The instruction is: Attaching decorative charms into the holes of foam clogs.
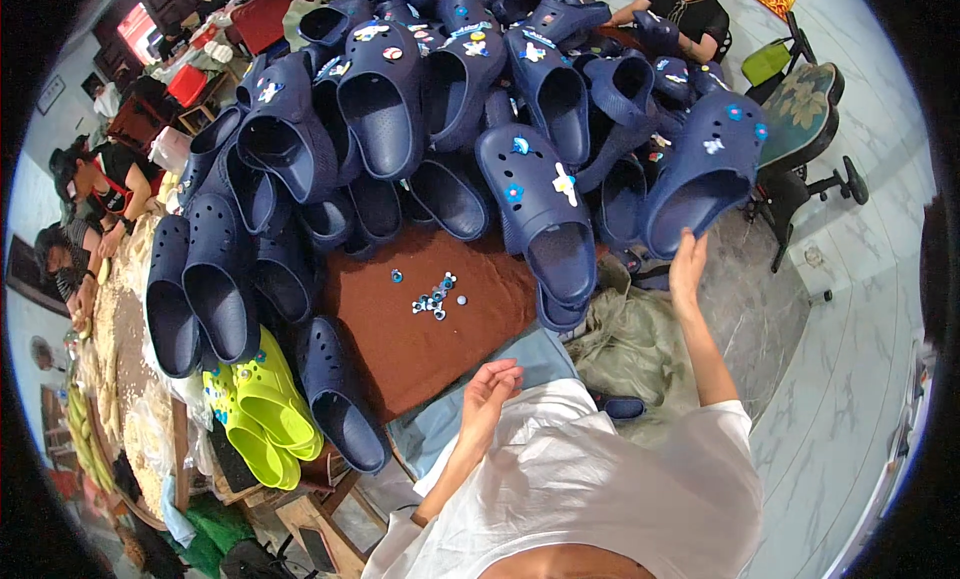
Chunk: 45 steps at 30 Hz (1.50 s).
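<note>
The right hand [686, 269] reaches up and away to the right edge of the heap, its fingers spread open and touching the lower rim of a navy clog [705, 169] that leans at the heap's right side; it has no closed grip on it yet, only fingertips under the opening. To lift it cleanly, I judge the fingers should hook inside the mouth of the shoe and the thumb press on the outside, drawing it toward the body rather than sideways, since the neighbouring clogs lean on one another and a sideways tug could bring several sliding down onto the brown cloth [420, 329]. The left hand [490, 384] waits near the body over the cloth's near edge, loosely curled, and appears to hold nothing, though its palm is hidden. That clog is dark blue, moulded foam, with round vent holes across the toe, a few small coloured charms pushed into them, and a wide open mouth facing down toward the hand. A small cluster of loose charms [435, 299] lies on the cloth, left of the reaching arm.
</note>
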Tool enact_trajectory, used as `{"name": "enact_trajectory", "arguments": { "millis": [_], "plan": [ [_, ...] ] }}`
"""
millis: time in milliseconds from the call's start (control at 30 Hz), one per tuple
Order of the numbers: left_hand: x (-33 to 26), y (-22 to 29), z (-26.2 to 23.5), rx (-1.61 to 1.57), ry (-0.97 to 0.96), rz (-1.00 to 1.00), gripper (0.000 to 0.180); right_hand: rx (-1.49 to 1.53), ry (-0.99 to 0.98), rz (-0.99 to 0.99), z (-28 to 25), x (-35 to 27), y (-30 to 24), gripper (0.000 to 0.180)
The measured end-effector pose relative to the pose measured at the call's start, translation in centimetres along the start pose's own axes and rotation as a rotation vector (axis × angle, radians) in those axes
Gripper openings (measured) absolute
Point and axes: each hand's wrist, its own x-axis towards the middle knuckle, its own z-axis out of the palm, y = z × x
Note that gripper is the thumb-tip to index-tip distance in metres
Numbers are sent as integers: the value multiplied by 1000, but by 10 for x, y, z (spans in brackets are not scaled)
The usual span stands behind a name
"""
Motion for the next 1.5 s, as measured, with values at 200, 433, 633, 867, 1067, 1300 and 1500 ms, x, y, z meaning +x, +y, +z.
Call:
{"name": "enact_trajectory", "arguments": {
  "millis": [200,433,633,867,1067,1300,1500],
  "plan": [
    [2,-8,-6,-19,-14,-2,27,64,-209,-133,-7,14,-91,40],
    [0,-9,-6,-21,-15,8,28,-86,-289,-490,44,61,-149,40],
    [-5,-10,-9,-33,9,4,29,-384,-297,-568,100,78,-183,41],
    [-8,-14,-16,-44,36,9,27,-606,-246,-770,157,84,-179,29],
    [-3,-13,-12,-34,32,17,28,-753,-150,-894,154,102,-157,26],
    [0,-5,-12,-39,117,47,27,-597,-107,-991,170,90,-171,33],
    [18,-8,-11,42,53,-3,45,-545,-159,-992,157,88,-155,37]
  ]
}}
